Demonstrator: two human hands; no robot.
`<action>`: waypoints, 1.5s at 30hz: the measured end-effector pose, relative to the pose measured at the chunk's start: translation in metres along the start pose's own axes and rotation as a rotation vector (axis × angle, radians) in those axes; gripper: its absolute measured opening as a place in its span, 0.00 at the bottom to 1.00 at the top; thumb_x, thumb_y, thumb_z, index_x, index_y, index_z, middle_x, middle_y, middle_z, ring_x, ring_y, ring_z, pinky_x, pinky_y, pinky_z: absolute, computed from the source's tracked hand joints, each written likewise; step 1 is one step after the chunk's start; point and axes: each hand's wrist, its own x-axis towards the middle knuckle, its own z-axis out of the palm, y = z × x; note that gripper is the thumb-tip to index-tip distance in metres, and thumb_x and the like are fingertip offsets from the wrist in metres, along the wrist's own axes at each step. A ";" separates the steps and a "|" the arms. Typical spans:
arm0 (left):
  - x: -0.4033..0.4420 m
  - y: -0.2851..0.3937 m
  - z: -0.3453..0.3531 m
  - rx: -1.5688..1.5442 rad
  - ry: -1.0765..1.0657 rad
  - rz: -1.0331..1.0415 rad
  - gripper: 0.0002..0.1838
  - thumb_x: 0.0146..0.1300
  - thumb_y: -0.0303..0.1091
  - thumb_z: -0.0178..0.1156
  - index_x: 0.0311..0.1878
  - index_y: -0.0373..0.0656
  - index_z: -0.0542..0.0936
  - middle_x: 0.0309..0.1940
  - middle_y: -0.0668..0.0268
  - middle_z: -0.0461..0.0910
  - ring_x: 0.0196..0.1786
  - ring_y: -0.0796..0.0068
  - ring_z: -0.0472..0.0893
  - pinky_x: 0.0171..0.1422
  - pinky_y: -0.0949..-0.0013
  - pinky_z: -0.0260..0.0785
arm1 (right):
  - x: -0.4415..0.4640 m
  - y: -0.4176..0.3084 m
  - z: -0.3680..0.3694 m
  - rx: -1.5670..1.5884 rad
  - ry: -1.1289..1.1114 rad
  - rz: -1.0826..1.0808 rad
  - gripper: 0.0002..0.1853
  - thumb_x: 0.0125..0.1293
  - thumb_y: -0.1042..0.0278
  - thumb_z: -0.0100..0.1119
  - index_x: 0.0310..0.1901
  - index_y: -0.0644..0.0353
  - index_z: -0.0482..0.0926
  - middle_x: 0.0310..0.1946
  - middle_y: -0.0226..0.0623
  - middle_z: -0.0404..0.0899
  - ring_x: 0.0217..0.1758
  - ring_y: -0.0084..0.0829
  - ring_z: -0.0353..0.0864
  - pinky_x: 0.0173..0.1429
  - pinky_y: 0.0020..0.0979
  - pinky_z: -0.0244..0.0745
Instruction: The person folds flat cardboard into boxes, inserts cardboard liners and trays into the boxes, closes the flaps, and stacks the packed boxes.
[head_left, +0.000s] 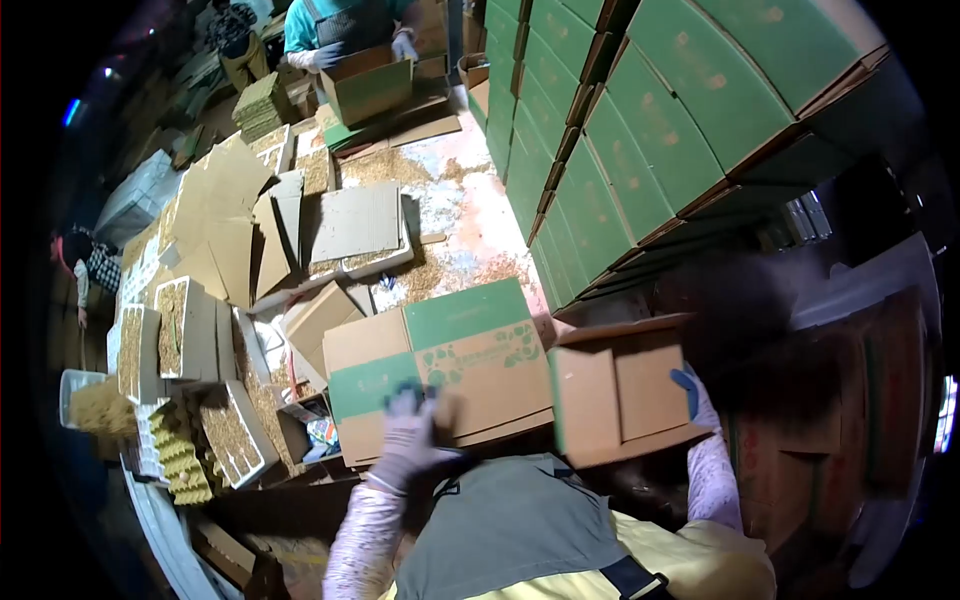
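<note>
A flat green and brown cardboard box [470,350] lies in front of me. Over its near left part is my left hand [410,430], gloved, with blurred fingers spread apart and nothing held. To the right, my right hand [697,395], in a glove with blue fingertips, grips the right edge of an open cardboard box [635,400]. That box is tilted, with its brown flaps facing me. Its left side is next to the flat box.
Tall stacks of green boxes [640,140] stand at the right. White foam trays [235,440] of brown grain-like material and yellow egg trays [180,455] are at the left. Beyond the worktable, a co-worker [350,30] handles a green box [370,95]. Other people stand farther left.
</note>
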 end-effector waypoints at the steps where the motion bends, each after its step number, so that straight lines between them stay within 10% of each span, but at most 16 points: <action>1: -0.013 -0.022 0.010 0.075 -0.005 -0.065 0.60 0.38 0.49 0.79 0.75 0.44 0.58 0.69 0.41 0.61 0.72 0.44 0.62 0.74 0.54 0.58 | 0.010 0.001 -0.017 0.082 0.009 0.029 0.24 0.65 0.66 0.63 0.62 0.59 0.73 0.52 0.37 0.80 0.56 0.33 0.80 0.61 0.35 0.77; 5: -0.048 -0.076 0.052 0.113 -0.060 -0.020 0.56 0.38 0.48 0.78 0.72 0.43 0.62 0.70 0.44 0.61 0.71 0.44 0.63 0.73 0.51 0.61 | 0.106 0.044 -0.107 -0.026 0.009 -0.048 0.25 0.66 0.60 0.64 0.61 0.62 0.74 0.53 0.37 0.81 0.55 0.28 0.80 0.57 0.28 0.75; 8: -0.063 -0.069 0.027 0.204 -0.045 0.136 0.40 0.49 0.46 0.72 0.64 0.39 0.70 0.60 0.49 0.73 0.63 0.53 0.74 0.63 0.57 0.71 | 0.150 0.045 -0.089 -0.552 0.183 0.232 0.32 0.62 0.47 0.67 0.61 0.61 0.76 0.54 0.43 0.81 0.59 0.30 0.79 0.59 0.31 0.73; 11: -0.080 -0.038 -0.052 0.257 0.020 0.166 0.29 0.53 0.44 0.69 0.56 0.41 0.74 0.50 0.59 0.80 0.53 0.63 0.81 0.49 0.61 0.76 | 0.160 0.035 -0.047 -0.694 0.038 0.019 0.27 0.63 0.53 0.64 0.59 0.61 0.76 0.51 0.42 0.81 0.55 0.31 0.80 0.58 0.32 0.75; 15: -0.092 0.005 -0.161 0.164 0.169 0.015 0.13 0.59 0.45 0.67 0.33 0.46 0.79 0.23 0.64 0.79 0.26 0.63 0.82 0.30 0.62 0.72 | 0.115 -0.042 0.047 -0.885 -0.156 -0.303 0.20 0.65 0.62 0.60 0.56 0.62 0.76 0.48 0.42 0.81 0.49 0.32 0.82 0.56 0.33 0.77; 17: -0.085 0.007 -0.167 0.127 0.219 0.070 0.15 0.60 0.47 0.67 0.27 0.46 0.78 0.19 0.61 0.78 0.25 0.59 0.81 0.29 0.60 0.71 | 0.048 -0.029 0.195 -0.510 -0.416 -0.415 0.06 0.58 0.79 0.52 0.38 0.63 0.74 0.31 0.34 0.77 0.35 0.27 0.80 0.46 0.29 0.79; 20: -0.067 0.001 -0.156 0.070 0.303 0.103 0.16 0.59 0.48 0.67 0.27 0.46 0.78 0.19 0.60 0.78 0.25 0.58 0.81 0.29 0.59 0.71 | 0.036 0.008 0.315 -0.963 -0.051 -0.758 0.17 0.56 0.68 0.71 0.22 0.59 0.69 0.18 0.24 0.68 0.21 0.19 0.64 0.26 0.27 0.63; 22: -0.066 -0.019 -0.157 0.154 0.348 -0.091 0.15 0.60 0.48 0.66 0.27 0.47 0.79 0.20 0.59 0.79 0.25 0.56 0.82 0.30 0.58 0.71 | 0.059 0.011 0.328 -0.592 -0.160 -0.558 0.25 0.53 0.61 0.77 0.18 0.58 0.65 0.15 0.22 0.63 0.21 0.17 0.58 0.25 0.28 0.56; 26: -0.051 -0.031 -0.166 0.142 0.293 -0.283 0.17 0.64 0.48 0.59 0.26 0.47 0.83 0.21 0.59 0.81 0.28 0.55 0.83 0.33 0.54 0.74 | 0.014 -0.039 0.327 -0.864 -0.435 -0.604 0.12 0.54 0.72 0.66 0.26 0.58 0.69 0.20 0.24 0.67 0.24 0.16 0.62 0.28 0.24 0.61; 30: 0.005 0.001 -0.090 0.117 0.155 -0.019 0.12 0.60 0.45 0.60 0.28 0.48 0.81 0.27 0.61 0.83 0.34 0.61 0.85 0.36 0.59 0.76 | 0.018 -0.008 0.345 -1.709 -1.172 -0.803 0.13 0.55 0.60 0.64 0.39 0.57 0.78 0.29 0.42 0.77 0.32 0.42 0.80 0.40 0.40 0.76; 32: 0.015 -0.018 -0.063 0.338 0.099 0.249 0.09 0.59 0.42 0.61 0.38 0.51 0.84 0.42 0.60 0.83 0.50 0.63 0.82 0.51 0.59 0.75 | 0.029 0.000 0.323 -2.110 -1.468 -0.801 0.11 0.59 0.63 0.57 0.44 0.49 0.82 0.55 0.37 0.77 0.59 0.41 0.76 0.61 0.39 0.72; 35: 0.028 -0.025 -0.108 0.510 0.733 0.486 0.22 0.58 0.41 0.61 0.57 0.52 0.80 0.60 0.57 0.74 0.65 0.58 0.71 0.68 0.54 0.64 | 0.028 -0.031 0.283 -2.008 -1.273 -1.212 0.21 0.53 0.64 0.63 0.52 0.46 0.81 0.68 0.44 0.65 0.72 0.48 0.62 0.72 0.47 0.61; 36: 0.025 -0.019 -0.126 0.509 0.528 0.193 0.34 0.62 0.35 0.54 0.74 0.58 0.63 0.68 0.58 0.63 0.71 0.57 0.64 0.76 0.52 0.53 | 0.011 -0.042 0.280 -2.125 -1.251 -0.962 0.31 0.55 0.57 0.67 0.63 0.47 0.74 0.74 0.52 0.54 0.75 0.54 0.56 0.75 0.54 0.55; 39: 0.046 -0.026 -0.136 0.247 0.584 0.010 0.42 0.55 0.43 0.66 0.73 0.46 0.63 0.54 0.53 0.74 0.55 0.55 0.74 0.60 0.54 0.65 | 0.017 -0.020 0.249 -1.431 -1.140 -0.484 0.47 0.57 0.52 0.73 0.74 0.55 0.58 0.77 0.61 0.39 0.80 0.56 0.43 0.78 0.48 0.49; 42: 0.009 0.007 -0.132 -0.148 0.558 -0.023 0.55 0.49 0.59 0.70 0.70 0.27 0.59 0.46 0.50 0.76 0.48 0.53 0.76 0.54 0.54 0.66 | 0.043 0.042 0.245 -1.012 -0.196 -0.309 0.49 0.54 0.61 0.77 0.73 0.62 0.57 0.68 0.55 0.61 0.66 0.41 0.69 0.66 0.37 0.70; 45: -0.035 0.049 -0.083 0.034 0.314 0.139 0.52 0.47 0.53 0.71 0.71 0.35 0.60 0.63 0.38 0.65 0.68 0.38 0.64 0.70 0.32 0.50 | 0.067 0.051 0.232 -0.460 -0.363 -0.109 0.38 0.63 0.65 0.69 0.70 0.66 0.60 0.56 0.40 0.74 0.56 0.31 0.76 0.57 0.29 0.76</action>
